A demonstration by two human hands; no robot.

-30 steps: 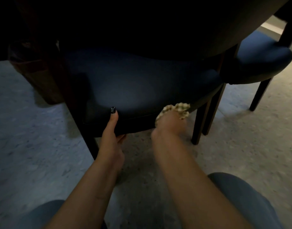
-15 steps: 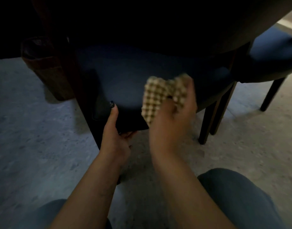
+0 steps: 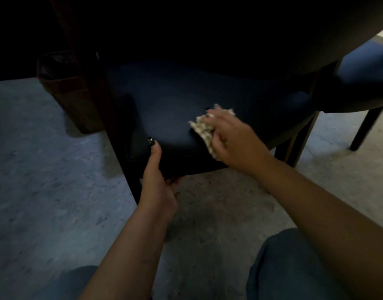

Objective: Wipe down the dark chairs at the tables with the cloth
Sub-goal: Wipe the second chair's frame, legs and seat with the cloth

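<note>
Low light, looking down from a crouch. My left hand (image 3: 157, 182) grips the front edge of the dark chair (image 3: 175, 109) near its left corner — thumb laid up over the top of the seat cushion, dark-painted nail showing, the other fingers curled under the rim where I can only partly see them. The seat is dark blue upholstery, its back half lost in shadow under the table (image 3: 272, 29) above.

My right hand (image 3: 231, 137) sits on top of the seat toward its front right, fingers curled over the cloth (image 3: 204, 131) and pressing it onto the cushion. The cloth is pale with a checked weave, bunched up; its edges stick out past my fingers on the left and far side, and one flap hangs at the front lip of the seat. Hand and cloth are a little blurred.

Chair legs are dark wood — the front left leg drops just beside my left wrist, the right-hand legs stand beyond my right forearm. A second chair (image 3: 363, 83), same blue padding and dark legs, stands close on the right, its seat nearly touching the first.

A dark brown bin (image 3: 62, 92) with a liner stands on the floor (image 3: 45, 191) to the left, behind the chair's leg. Floor is speckled, greyish. My knees in blue denim show at the bottom edge.
</note>
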